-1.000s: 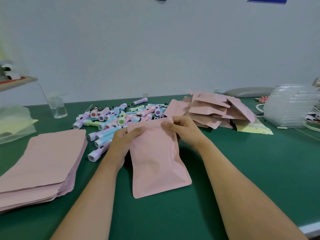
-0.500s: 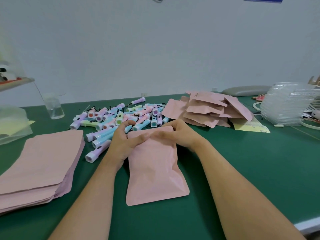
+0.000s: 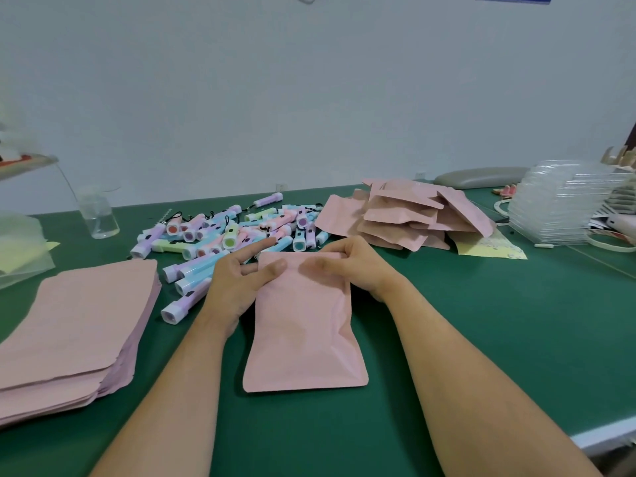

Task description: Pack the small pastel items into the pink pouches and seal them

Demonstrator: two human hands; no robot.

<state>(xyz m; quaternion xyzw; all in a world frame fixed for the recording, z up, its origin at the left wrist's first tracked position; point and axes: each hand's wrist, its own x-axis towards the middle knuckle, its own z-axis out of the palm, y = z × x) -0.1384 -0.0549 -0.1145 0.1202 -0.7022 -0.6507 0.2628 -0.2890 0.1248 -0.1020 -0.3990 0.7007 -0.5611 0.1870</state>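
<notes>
A bulging pink pouch [image 3: 304, 332] lies on the green table [image 3: 481, 321] in front of me. My left hand [image 3: 237, 280] pinches its top left corner with the thumb on top, its index finger pointing out straight. My right hand [image 3: 347, 266] pinches the top edge on the right, thumb on the pouch. Behind the hands lies a heap of small pastel flashlights [image 3: 220, 235] in purple, blue, pink and green. A stack of flat empty pink pouches [image 3: 75, 325] sits at the left. A pile of filled pink pouches [image 3: 402, 215] lies at the back right.
A clear plastic cup [image 3: 98, 215] stands at the back left beside a clear plastic bag [image 3: 20, 249]. A yellow sheet [image 3: 488, 246] lies under the filled pile. Stacked clear plastic trays [image 3: 564, 204] stand at the right. The table's front edge [image 3: 605, 435] runs at lower right.
The pouch has slid a little toward me and to the left. My left thumb now lies on the pouch's top corner and the index finger has straightened; my right thumb moved toward the middle.
</notes>
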